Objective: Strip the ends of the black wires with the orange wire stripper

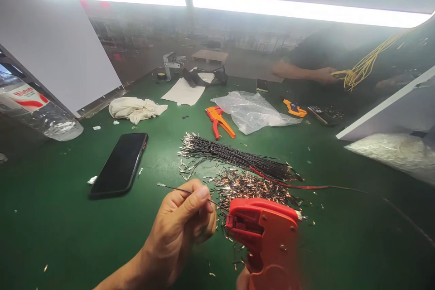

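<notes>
Between thumb and fingers, my left hand [185, 219] pinches a thin black wire [217, 204]. A silvery terminal tips the wire's left end, while its right end reaches the jaws of a red wire stripper [272, 231]. My right hand [242, 279] is wrapped round the stripper's handle, mostly hidden behind it and by the bottom edge of the picture. Whether the jaws grip the wire, I cannot tell. Behind the hands lies a bundle of black wires [234, 154] with terminals at its left end. Black offcuts with copper ends [254, 188] are heaped just in front of that bundle.
A phone [119, 164] lies on the green table at left, near a cloth [136, 108] and a bottle [37, 108]. Farther back are orange pliers [218, 120], a plastic bag [254, 111] and a yellow tool [294, 108]. Across the table, another person's hand [324, 75] holds yellow wires.
</notes>
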`<control>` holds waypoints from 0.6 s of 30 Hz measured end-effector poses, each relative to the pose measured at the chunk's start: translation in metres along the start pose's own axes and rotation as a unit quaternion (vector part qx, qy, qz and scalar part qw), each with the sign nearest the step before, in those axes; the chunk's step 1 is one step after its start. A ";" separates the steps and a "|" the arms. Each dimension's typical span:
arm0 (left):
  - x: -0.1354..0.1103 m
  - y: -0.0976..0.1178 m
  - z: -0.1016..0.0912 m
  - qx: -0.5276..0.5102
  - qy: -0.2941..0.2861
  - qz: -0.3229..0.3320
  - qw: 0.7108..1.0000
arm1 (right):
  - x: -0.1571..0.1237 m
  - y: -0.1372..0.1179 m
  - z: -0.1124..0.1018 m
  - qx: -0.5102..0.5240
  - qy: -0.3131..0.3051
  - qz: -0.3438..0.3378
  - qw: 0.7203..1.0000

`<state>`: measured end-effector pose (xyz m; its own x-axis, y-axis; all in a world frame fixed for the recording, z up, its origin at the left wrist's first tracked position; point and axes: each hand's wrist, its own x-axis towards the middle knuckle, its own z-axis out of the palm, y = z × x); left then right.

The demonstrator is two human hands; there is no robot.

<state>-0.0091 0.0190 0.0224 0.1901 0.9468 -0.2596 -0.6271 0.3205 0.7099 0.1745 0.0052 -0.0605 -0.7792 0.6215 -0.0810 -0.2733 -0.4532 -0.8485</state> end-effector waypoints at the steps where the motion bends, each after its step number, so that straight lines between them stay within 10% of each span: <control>1: 0.000 0.000 0.000 0.002 0.002 -0.002 1.000 | 0.004 0.008 -0.004 0.002 0.009 -0.005 1.000; 18: -0.003 -0.002 -0.002 0.025 -0.005 -0.017 1.000 | -0.033 -0.003 -0.007 0.015 0.060 -0.013 0.998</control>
<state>-0.0095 0.0153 0.0205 0.2183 0.9353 -0.2785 -0.5808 0.3538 0.7331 0.2046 -0.0096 -0.0587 -0.6985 0.7049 -0.1236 -0.3098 -0.4536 -0.8356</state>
